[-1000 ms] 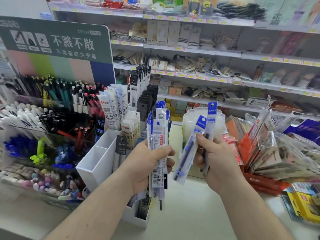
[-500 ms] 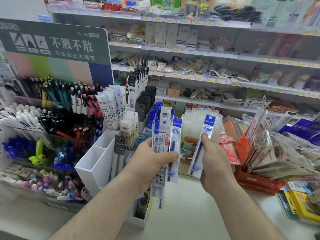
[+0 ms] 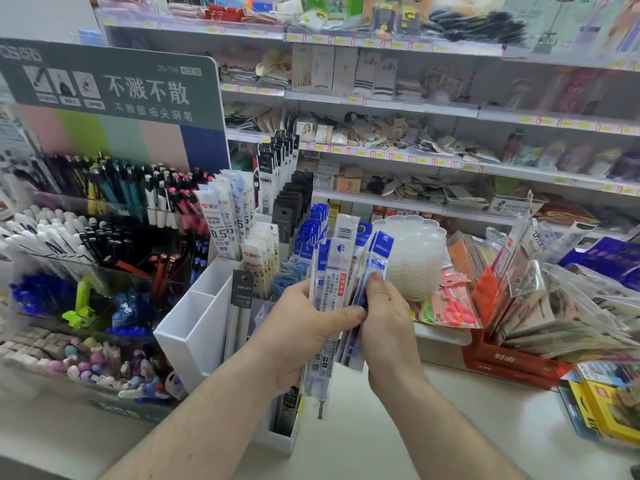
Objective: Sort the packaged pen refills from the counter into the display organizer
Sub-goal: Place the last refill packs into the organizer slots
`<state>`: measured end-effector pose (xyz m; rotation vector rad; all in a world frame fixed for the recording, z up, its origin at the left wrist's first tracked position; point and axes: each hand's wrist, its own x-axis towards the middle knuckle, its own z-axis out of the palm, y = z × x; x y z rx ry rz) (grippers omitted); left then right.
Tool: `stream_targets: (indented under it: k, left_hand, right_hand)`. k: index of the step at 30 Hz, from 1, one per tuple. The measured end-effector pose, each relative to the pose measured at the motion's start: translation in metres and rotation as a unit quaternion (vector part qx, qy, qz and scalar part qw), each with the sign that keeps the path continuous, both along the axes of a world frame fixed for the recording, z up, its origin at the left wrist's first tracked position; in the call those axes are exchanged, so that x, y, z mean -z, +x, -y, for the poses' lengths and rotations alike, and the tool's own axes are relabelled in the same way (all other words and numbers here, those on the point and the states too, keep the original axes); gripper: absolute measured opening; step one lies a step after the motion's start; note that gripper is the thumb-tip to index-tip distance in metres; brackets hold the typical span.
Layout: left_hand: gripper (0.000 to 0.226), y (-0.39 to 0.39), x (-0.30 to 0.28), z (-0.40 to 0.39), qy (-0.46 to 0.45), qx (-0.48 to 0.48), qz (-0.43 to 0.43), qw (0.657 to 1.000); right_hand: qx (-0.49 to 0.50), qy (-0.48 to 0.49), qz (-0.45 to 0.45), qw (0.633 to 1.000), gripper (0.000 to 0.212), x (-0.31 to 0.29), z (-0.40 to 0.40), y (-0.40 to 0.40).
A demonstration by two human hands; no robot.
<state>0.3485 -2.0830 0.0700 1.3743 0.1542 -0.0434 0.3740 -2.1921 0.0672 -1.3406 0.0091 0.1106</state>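
My left hand grips a fanned stack of blue-and-white packaged pen refills, upright above the counter. Pressed against the stack's right side, my right hand pinches one blue-topped refill pack with thumb and fingers. Just left of and behind my hands stands the white display organizer, its compartments holding white, black and blue refill packs; the two nearest left compartments look empty.
A pen display with a green sign fills the left. Stacked clear plastic trays sit behind my hands. A red bin of bagged stationery and yellow boxes crowd the right. Stocked shelves line the back. Pale counter lies below.
My right hand moved left and brought its single refill pack against the stack in my left hand. One pack went from right hand to left before that.
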Motion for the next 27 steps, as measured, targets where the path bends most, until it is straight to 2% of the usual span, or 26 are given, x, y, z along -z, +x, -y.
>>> stream_targets:
  k: [3, 5, 9, 13, 17, 21, 27]
  left_hand:
    - [0.031, -0.002, -0.003, -0.008, 0.007, -0.012, 0.002, 1.000]
    - [0.023, -0.004, -0.006, -0.016, 0.014, -0.028, 0.002, 1.000]
    - [0.017, -0.008, -0.017, -0.032, 0.018, -0.080, 0.014, 0.997]
    - [0.015, -0.013, -0.030, -0.046, 0.013, -0.114, 0.043, 0.992]
    - [0.016, -0.015, -0.036, -0.050, -0.021, -0.124, 0.036, 0.991]
    - [0.017, -0.016, -0.034, -0.051, -0.054, -0.133, 0.012, 0.990]
    - [0.016, -0.021, -0.032, -0.053, -0.072, -0.156, 0.006, 0.985]
  right_hand:
    - [-0.044, 0.026, -0.028, 0.998, 0.024, -0.007, 0.005, 0.003]
    - [-0.065, 0.007, -0.036, 0.997, 0.022, -0.009, 0.011, 0.009]
    - [-0.010, -0.015, -0.009, 1.000, 0.028, 0.005, 0.033, 0.034]
    - [0.028, -0.096, 0.014, 0.995, 0.022, 0.035, 0.048, 0.057]
    - [-0.015, -0.168, -0.005, 0.986, 0.017, 0.079, 0.033, 0.067]
    - [-0.011, -0.211, 0.004, 0.978, 0.020, 0.109, 0.006, 0.087]
    - [-0.037, -0.295, 0.062, 0.953, 0.021, 0.137, -0.015, 0.113]
